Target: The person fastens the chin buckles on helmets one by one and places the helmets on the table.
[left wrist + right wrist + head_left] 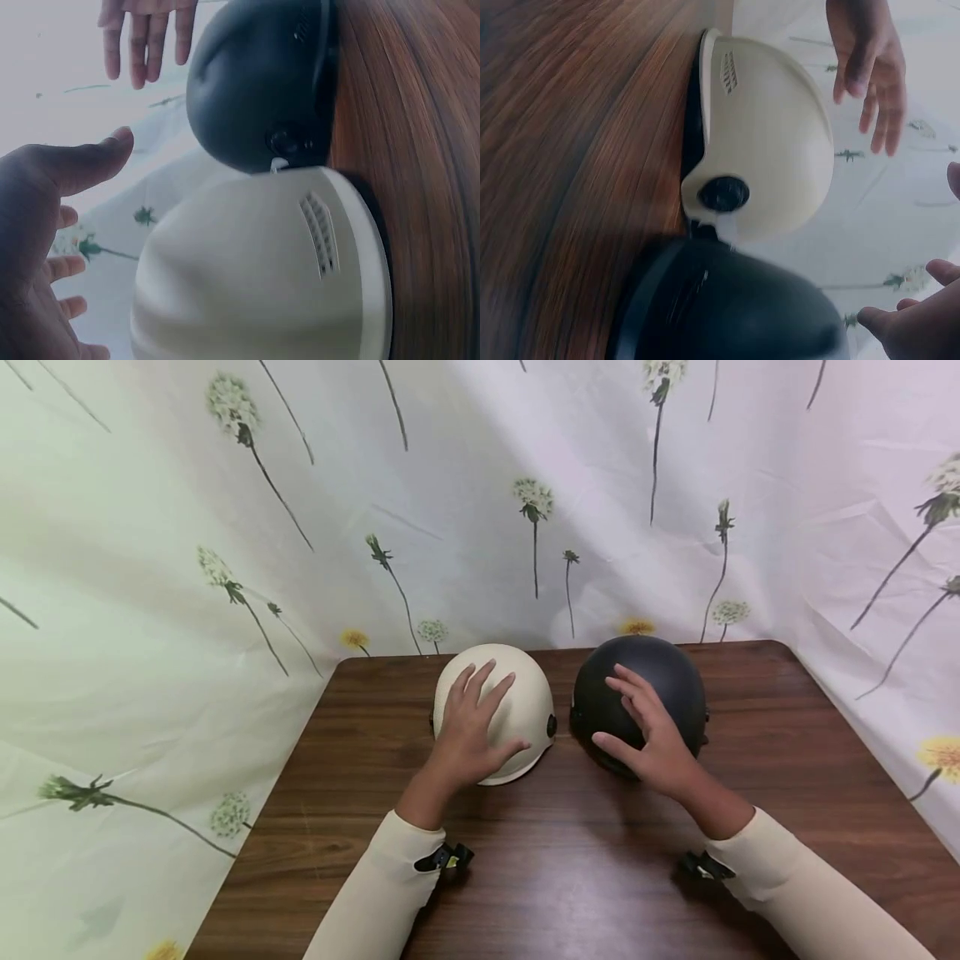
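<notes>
Hovering with the left hand (pixel 468 735) above a cream helmet (pixel 531 706) and with the right hand (pixel 662 747) above a black helmet (pixel 678 685), apart from both. Spread and released on the left, gently bent and released on the right, with nothing grasped by the fingers of either. Standing dome-up side by side beneath the fingers, on a brown wooden table (pixel 555 868). Just right of the left thumb, a round black knob (pixel 724 193) on the cream helmet. Beyond all the fingertips, a pale backdrop (pixel 480 543) printed with dandelions; behind the fingers, pale sleeves (pixel 382 893).
</notes>
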Available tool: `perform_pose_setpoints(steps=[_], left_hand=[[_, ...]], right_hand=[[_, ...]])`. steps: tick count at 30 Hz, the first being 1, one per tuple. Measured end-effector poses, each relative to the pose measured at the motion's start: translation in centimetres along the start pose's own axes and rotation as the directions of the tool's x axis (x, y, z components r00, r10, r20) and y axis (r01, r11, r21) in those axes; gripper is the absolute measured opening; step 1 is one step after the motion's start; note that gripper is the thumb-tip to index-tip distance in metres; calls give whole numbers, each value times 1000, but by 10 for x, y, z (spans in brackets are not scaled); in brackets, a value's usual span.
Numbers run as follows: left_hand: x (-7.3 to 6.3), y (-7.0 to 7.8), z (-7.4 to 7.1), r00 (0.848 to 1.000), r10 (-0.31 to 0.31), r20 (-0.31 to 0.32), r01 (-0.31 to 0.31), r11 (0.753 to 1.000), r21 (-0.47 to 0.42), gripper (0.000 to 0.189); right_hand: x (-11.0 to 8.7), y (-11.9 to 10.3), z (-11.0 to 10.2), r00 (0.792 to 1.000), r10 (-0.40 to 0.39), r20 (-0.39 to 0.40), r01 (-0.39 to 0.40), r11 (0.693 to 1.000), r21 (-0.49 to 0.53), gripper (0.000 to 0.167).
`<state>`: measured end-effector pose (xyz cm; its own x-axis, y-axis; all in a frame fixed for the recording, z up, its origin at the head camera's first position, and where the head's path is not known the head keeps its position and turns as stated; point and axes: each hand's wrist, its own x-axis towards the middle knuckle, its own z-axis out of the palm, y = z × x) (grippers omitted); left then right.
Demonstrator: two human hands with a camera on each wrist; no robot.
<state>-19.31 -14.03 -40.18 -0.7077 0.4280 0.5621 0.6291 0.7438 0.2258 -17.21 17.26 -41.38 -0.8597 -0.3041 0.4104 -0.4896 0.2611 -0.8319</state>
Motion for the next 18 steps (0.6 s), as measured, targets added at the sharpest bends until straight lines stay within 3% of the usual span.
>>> perform_pose_setpoints(steps=[9,18], left_hand=[[14,25,12,999,44,-7,-45,993,-105,94],[22,56,43,999,48,2,-46,971,-236,93]], right_hand=[[-14,6,-30,989,24,-149,-29,999,-31,69],[-25,25,-55,951,29,-308,-43,998,-39,70]])
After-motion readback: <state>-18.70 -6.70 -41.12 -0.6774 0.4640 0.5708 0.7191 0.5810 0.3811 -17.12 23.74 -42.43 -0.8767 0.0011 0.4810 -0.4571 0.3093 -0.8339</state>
